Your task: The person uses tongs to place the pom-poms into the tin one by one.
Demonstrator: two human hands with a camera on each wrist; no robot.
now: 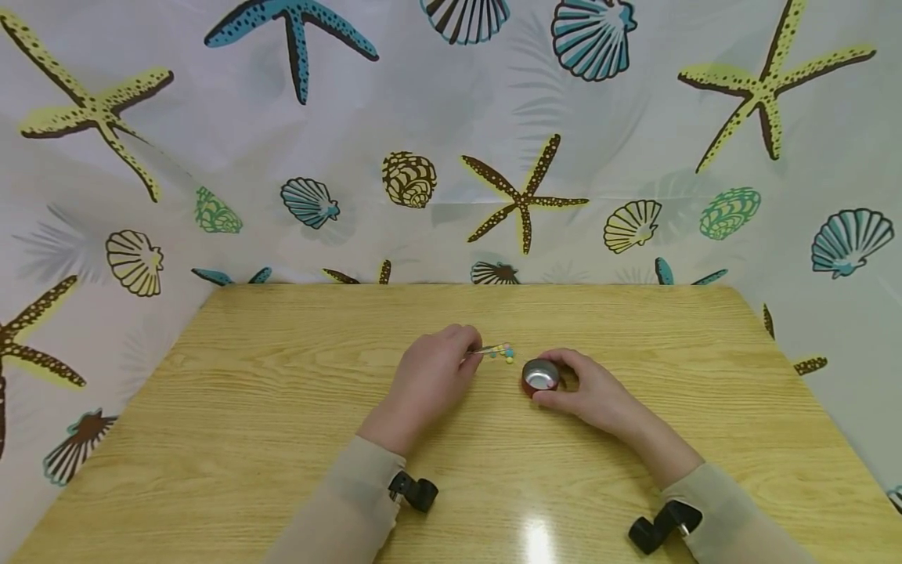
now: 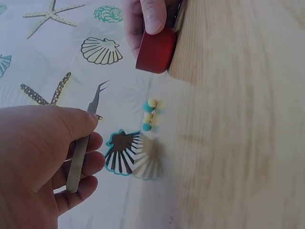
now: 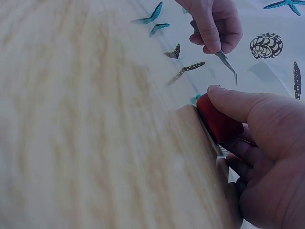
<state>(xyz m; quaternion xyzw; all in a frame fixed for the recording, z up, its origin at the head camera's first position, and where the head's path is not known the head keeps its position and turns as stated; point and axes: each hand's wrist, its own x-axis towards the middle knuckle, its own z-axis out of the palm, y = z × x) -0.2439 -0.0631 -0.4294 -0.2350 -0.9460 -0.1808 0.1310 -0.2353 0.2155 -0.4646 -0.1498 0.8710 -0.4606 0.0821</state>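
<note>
- Left hand (image 1: 437, 372) grips steel tweezers (image 2: 78, 164) between thumb and fingers; right hand (image 1: 592, 392) holds a small red cup (image 1: 540, 378) on the wooden table (image 1: 282, 431).
- Head view alone: cup's silvery interior, mouth up, a pink bead (image 1: 550, 384) inside.
- Left wrist view: slightly parted, bent tweezer tips; nearby yellow and blue beads (image 2: 148, 115). Right wrist view hides most beads behind the cup.
- Tweezers: left of the cup; in head view, long axis nearly crosswise, tips pointing right, by the beads.
</note>
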